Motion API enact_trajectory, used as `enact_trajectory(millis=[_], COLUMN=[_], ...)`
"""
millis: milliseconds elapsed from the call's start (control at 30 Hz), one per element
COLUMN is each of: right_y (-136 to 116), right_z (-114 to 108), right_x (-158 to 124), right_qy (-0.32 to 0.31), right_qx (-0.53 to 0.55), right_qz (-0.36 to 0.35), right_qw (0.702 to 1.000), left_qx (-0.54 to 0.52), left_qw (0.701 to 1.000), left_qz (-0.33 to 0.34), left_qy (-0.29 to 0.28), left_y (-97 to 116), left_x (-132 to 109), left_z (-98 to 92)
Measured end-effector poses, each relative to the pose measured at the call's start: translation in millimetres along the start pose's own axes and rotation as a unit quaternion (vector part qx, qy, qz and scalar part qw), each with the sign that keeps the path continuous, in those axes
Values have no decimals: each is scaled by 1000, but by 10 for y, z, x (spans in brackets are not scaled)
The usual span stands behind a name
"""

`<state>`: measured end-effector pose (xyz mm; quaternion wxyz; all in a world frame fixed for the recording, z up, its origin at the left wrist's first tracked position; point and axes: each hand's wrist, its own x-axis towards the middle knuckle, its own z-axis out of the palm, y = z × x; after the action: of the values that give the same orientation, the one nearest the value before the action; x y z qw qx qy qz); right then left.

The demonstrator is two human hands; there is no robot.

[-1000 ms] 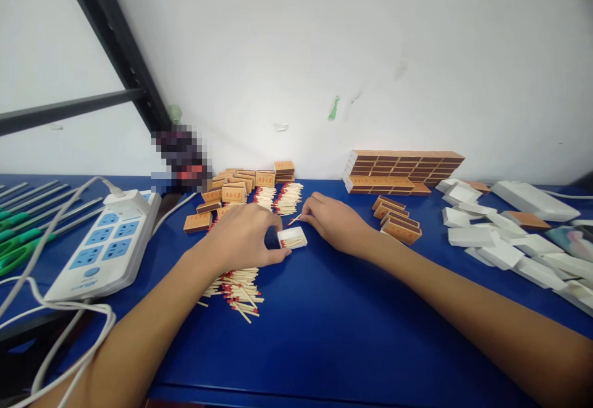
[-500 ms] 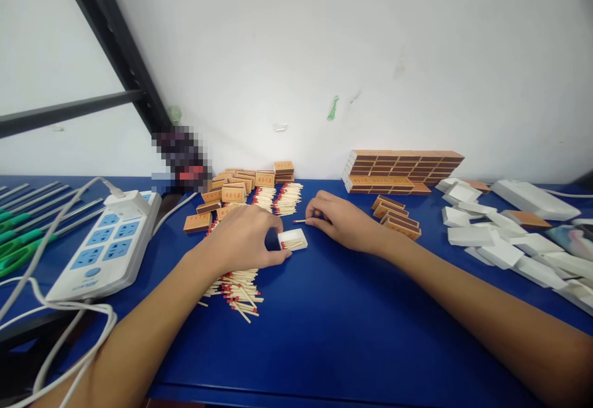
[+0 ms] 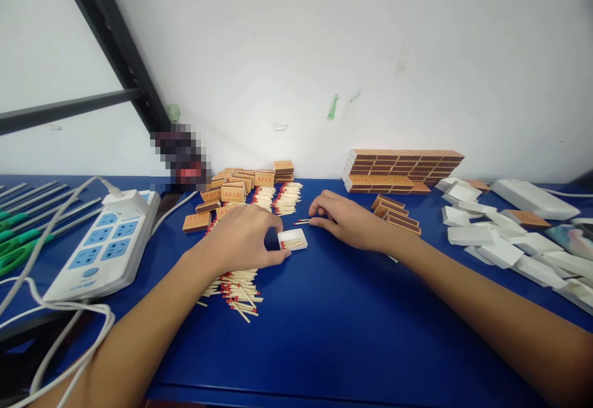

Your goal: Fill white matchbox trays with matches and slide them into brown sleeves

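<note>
My left hand [image 3: 241, 235] grips a small white matchbox tray [image 3: 299, 236] between thumb and fingers. A few red-tipped matches lie in the tray, along its near side. To the right of it, my right hand [image 3: 345, 220] pinches what look like two matches [image 3: 302, 222], their red heads pointing left toward the tray but apart from it. Loose matches [image 3: 241, 291] lie in a pile under and in front of my left hand. Two more bundles of matches [image 3: 287, 198] lie behind the tray.
Printed matchboxes [image 3: 233, 194] are heaped at the back left. Matchbox covers [image 3: 396, 213] lean together beyond my right forearm, before a stacked wall of boxes [image 3: 403, 167]. White trays [image 3: 509, 247] are scattered at right. A power strip [image 3: 106, 241] and green-handled tools [image 3: 18, 244] occupy the left.
My right hand has shifted slightly to the right, and a second match now shows at its fingertips. A small white piece has come into view beside my right forearm. My left hand stays put.
</note>
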<state>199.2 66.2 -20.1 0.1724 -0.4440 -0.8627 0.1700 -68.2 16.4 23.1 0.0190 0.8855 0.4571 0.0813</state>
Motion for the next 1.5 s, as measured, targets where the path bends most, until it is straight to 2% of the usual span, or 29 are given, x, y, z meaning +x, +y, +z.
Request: enact_trajectory(millis=[167, 533, 733, 900, 1133, 1300, 1433, 1500], right_y=[63, 11, -51, -86, -285, -388, -262, -187], right_z=[-68, 18, 43, 75, 24, 118, 186, 225], right_x=[-1, 33, 10, 31, -26, -6, 176, 259], right_qy=[-14, 1, 47, 12, 56, 36, 103, 110], right_qx=[-23, -5, 20, 14, 48, 74, 74, 58], right_qz=[19, -12, -44, -38, -41, -93, -99, -101], right_qw=[999, 1000, 998, 999, 996, 992, 987, 987], left_qx=[7, -2, -3, -2, 9, 16, 18, 17], left_qw=[1000, 1000, 1000, 1000, 1000, 1000, 1000, 1000], left_qz=[3, -2, -5, -6, -17, -20, -12, -8], left_qy=[4, 0, -7, -6, -5, -7, -6, -7], left_y=[4, 4, 9, -8, 12, 17, 6, 2], left_x=[0, 11, 14, 5, 16, 19, 10, 7], left_z=[-3, -6, -22, -26, -37, -38, -32, -34])
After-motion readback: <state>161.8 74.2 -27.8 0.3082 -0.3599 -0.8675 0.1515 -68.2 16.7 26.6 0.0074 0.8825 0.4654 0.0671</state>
